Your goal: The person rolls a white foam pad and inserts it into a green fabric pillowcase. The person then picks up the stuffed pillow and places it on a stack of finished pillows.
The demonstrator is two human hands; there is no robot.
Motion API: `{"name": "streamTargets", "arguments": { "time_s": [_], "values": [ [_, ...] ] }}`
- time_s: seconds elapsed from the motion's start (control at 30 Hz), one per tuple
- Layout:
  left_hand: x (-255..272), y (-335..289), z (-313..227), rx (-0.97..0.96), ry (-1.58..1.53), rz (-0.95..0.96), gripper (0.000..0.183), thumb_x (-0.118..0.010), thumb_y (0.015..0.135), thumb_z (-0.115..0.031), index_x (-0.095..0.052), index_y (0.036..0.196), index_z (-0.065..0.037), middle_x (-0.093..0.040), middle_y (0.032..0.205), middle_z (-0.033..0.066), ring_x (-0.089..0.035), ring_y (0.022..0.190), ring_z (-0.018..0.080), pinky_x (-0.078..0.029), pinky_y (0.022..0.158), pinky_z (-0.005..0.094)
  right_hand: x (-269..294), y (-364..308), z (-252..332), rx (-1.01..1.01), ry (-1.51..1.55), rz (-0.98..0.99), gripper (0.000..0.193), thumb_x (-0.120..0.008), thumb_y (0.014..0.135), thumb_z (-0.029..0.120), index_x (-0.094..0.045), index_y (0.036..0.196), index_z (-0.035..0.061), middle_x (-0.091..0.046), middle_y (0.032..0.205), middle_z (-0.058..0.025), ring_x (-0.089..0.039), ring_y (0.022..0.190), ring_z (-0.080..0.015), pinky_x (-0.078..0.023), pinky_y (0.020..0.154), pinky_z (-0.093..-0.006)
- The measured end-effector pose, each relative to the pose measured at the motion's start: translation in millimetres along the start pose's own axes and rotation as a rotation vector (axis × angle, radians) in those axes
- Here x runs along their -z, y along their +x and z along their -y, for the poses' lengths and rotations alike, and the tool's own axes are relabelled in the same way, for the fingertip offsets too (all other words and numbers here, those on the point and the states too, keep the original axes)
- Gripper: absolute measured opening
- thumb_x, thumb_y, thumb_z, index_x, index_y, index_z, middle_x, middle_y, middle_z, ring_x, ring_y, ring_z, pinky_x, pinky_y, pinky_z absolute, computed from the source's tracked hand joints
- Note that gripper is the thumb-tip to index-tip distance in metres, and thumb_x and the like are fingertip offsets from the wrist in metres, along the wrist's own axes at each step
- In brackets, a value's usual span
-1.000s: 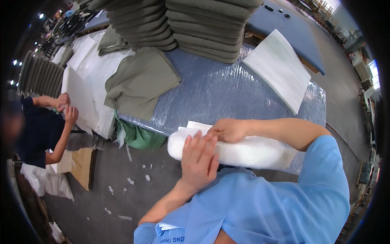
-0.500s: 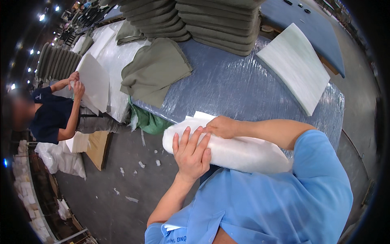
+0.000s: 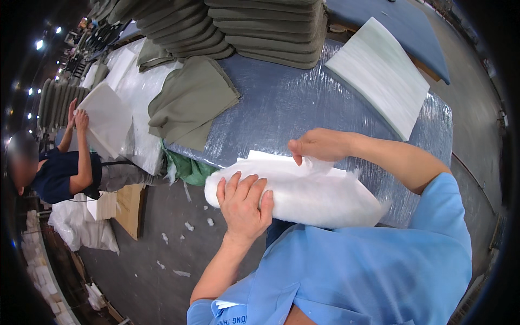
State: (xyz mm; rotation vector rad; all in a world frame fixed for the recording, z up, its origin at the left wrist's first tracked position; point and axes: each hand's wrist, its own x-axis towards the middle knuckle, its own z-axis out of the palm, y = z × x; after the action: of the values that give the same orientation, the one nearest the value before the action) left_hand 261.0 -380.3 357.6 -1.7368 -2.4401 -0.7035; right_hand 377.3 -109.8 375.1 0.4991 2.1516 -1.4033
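We have one white padded roll (image 3: 319, 203) against the front of our blue shirt (image 3: 368, 271), covering part of the near edge of the plastic-wrapped blue table (image 3: 271, 103); its left end juts past that edge above the floor (image 3: 135, 292). White sheeting (image 3: 271, 156) pokes out along its far side. Our left hand (image 3: 244, 208) rests on the left part, fingers spread and curved over the top, thumb apart, pressing rather than closed round it. Our right hand (image 3: 325, 146) is half curled just above the far side, beside wispy fibre; we cannot tell whether it pinches any.

Beyond the roll, a broad stretch of blue surface runs between the grey-green cloth (image 3: 189, 103) on the left and one white pad (image 3: 379, 76) on the right. Two cushion stacks, a left stack (image 3: 179, 32) and a right stack (image 3: 271, 32), bound the far side. One green bag (image 3: 189, 169) hangs below the left edge. Farther left, one co-worker (image 3: 67, 176) has two hands on one white panel (image 3: 108, 119).
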Motion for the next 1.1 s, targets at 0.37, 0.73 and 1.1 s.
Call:
{"name": "streamTargets", "arguments": {
  "time_s": [0.37,0.73,1.1],
  "values": [
    [-1,17,0,0.004,-0.009,0.002,0.030,-0.066,0.094,-0.024,-0.077,0.119,-0.010,-0.072,0.126,0.0095,-0.056,0.134,0.0383,-0.024,0.123,0.0595,-53,3,-12,0.239,0.105,-0.014,0.051,-0.054,0.109,0.049,-0.077,0.110,0.0037,-0.076,0.101,-0.0204,-0.072,0.096,-0.0363,-0.054,0.089,-0.0467],
    [-13,4,-54,-0.291,-0.178,0.114,0.034,-0.073,0.091,-0.025,-0.077,0.122,-0.011,-0.075,0.125,0.0055,-0.067,0.121,0.0287,-0.039,0.116,0.0482,-80,48,-68,0.268,-0.115,-0.116,0.057,-0.048,0.110,0.050,-0.077,0.094,0.0042,-0.076,0.098,-0.0228,-0.071,0.095,-0.0432,-0.054,0.089,-0.0507],
    [-16,13,-64,-0.262,-0.094,0.132,0.031,-0.071,0.090,-0.024,-0.077,0.118,-0.012,-0.075,0.118,0.0031,-0.066,0.110,0.0267,-0.041,0.109,0.0453,-9,7,-113,0.184,0.043,-0.248,0.055,-0.057,0.105,0.056,-0.075,0.106,0.0042,-0.075,0.104,-0.0178,-0.070,0.103,-0.0392,-0.053,0.094,-0.0479]
  ]
}}
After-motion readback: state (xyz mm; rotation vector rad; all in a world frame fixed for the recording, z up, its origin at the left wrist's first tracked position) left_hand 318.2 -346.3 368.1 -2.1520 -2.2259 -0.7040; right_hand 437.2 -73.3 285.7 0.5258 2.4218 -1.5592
